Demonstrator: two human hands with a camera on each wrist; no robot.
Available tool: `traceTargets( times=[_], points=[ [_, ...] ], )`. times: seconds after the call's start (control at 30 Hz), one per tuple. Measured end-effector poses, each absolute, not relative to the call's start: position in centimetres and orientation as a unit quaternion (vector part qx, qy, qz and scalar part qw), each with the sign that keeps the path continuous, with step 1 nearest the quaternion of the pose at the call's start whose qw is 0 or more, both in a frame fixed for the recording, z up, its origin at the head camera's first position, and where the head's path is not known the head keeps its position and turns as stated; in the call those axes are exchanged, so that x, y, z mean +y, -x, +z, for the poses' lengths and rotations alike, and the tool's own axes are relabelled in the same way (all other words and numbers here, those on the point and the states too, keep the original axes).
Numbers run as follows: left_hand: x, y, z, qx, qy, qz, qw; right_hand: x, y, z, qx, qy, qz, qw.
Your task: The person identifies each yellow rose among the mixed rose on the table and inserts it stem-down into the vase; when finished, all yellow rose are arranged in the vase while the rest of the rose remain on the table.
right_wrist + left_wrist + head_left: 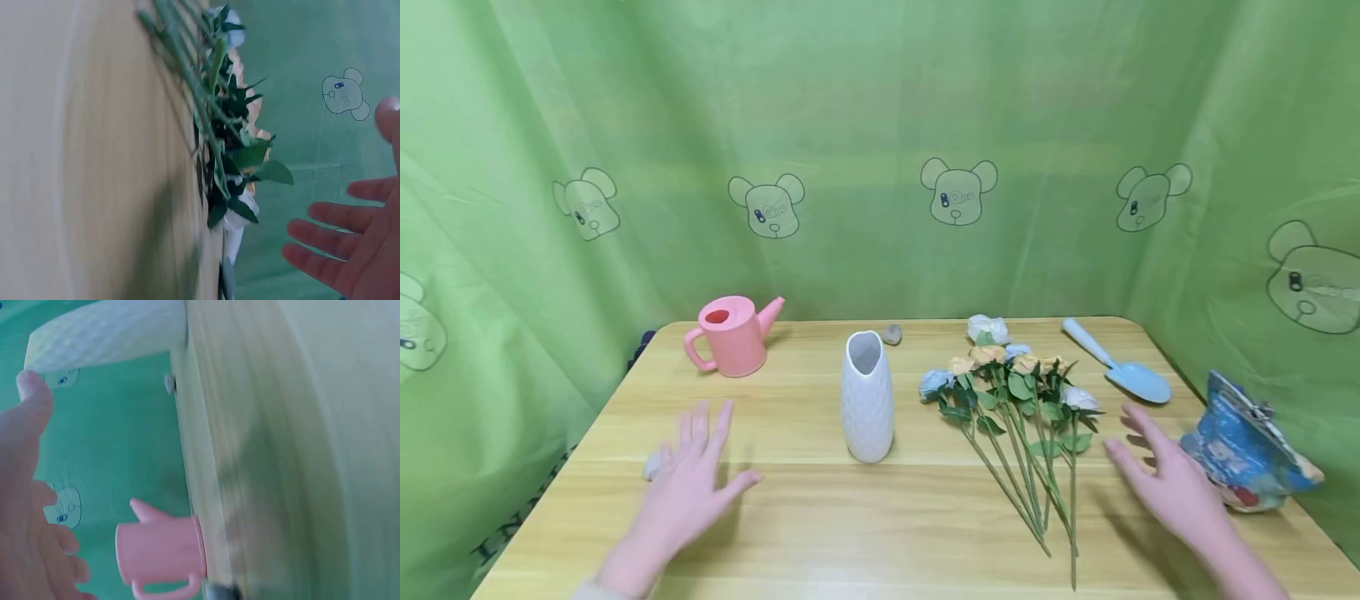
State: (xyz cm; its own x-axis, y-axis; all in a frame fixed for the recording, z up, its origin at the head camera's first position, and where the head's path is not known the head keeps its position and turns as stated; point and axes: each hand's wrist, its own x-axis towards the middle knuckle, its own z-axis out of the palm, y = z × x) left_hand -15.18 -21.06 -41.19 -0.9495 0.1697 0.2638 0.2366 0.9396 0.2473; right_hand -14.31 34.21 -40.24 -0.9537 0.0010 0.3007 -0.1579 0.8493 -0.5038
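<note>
My left hand (688,483) hovers over the left part of the table with its fingers spread, holding nothing. A pale stone (652,467) lies beside it, partly hidden. Beyond that hand stands a pink watering can (735,337). A white textured vase (867,400) is upright in the middle. To its right lie several artificial flowers (1015,392), in blue, peach and white, with their stems towards me. Fingers apart and empty, my right hand (1172,479) is raised over the table between the flowers and a blue printed bag (1243,450).
A light blue trowel (1120,367) lies at the back right, behind the flowers. Near the back edge sits a small grey stone (892,334). Green curtain (865,125) with bear heads surrounds the wooden table (820,533) at the back and sides.
</note>
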Motion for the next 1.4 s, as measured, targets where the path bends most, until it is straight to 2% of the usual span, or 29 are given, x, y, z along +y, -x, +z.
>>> traceTargets(
  times=[0.23, 0.5, 0.7, 0.97, 1.23, 1.4],
  points=[
    [-18.0, 16.5, -40.7, -0.942, 0.119, -0.300, 0.090, 33.0, 15.4, -40.6, -0.914, -0.023, 0.390, 0.106],
    [-14.0, 18.3, -40.7, -0.870, 0.124, -0.470, 0.084, 31.6, 16.8, -41.5, -0.850, 0.039, 0.526, -0.015],
    [-11.3, 19.9, -40.8, -0.788, 0.120, -0.600, 0.066, 31.1, 17.7, -42.2, -0.815, 0.053, 0.575, -0.048],
    [-8.3, 19.9, -38.7, -0.731, 0.129, -0.669, 0.043, 29.9, 18.3, -42.6, -0.839, 0.068, 0.537, -0.047],
    [-7.1, 20.7, -39.6, -0.719, 0.133, -0.678, 0.079, 28.6, 19.0, -43.2, -0.860, 0.094, 0.502, -0.014],
    [-7.0, 21.0, -40.1, -0.714, 0.138, -0.682, 0.076, 28.2, 19.3, -43.2, -0.850, 0.117, 0.513, 0.002]
  ],
)
